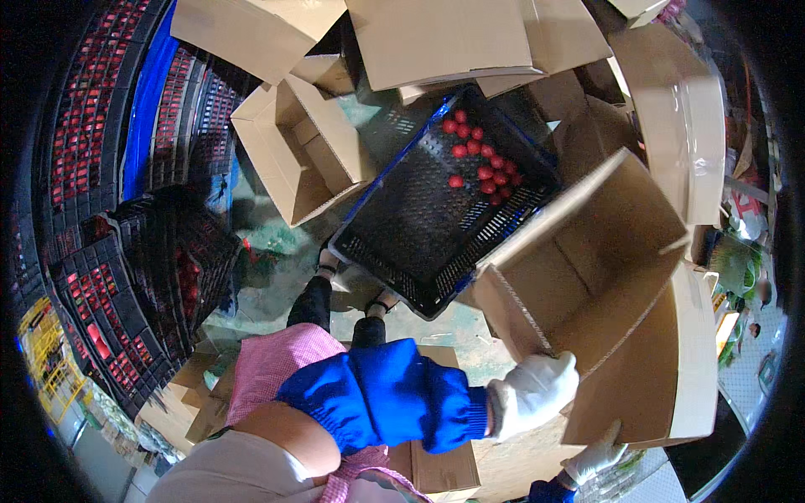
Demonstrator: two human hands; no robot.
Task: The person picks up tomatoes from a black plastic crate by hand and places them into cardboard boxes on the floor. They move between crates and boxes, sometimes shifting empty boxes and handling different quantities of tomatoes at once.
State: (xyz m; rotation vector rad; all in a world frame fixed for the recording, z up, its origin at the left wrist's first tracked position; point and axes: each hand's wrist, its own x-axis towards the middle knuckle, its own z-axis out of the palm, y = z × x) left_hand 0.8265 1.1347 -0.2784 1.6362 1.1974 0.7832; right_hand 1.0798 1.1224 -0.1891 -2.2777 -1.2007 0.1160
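Observation:
A large open cardboard box (585, 270) is tilted with its mouth towards me, nothing visible inside. My left hand (534, 396), in a white glove and blue sleeve, grips its near rim. Lower down, my right hand (594, 456), also gloved in white, holds the bottom edge of a cardboard flap (635, 377) on the same box; part of that hand is behind the cardboard. Left of the box lies a black plastic crate (402, 220) with blue along its rims. Several round red fruits, apparently tomatoes (487, 171), are gathered at its far right side.
Another open cardboard box (308, 151) stands beyond the crate's left side. More cardboard boxes (440, 44) crowd the far side. Stacked black crates (94, 126) with red produce line the left. A cardboard box (440, 465) is close to my body. My feet (380, 305) are against the crate's near edge.

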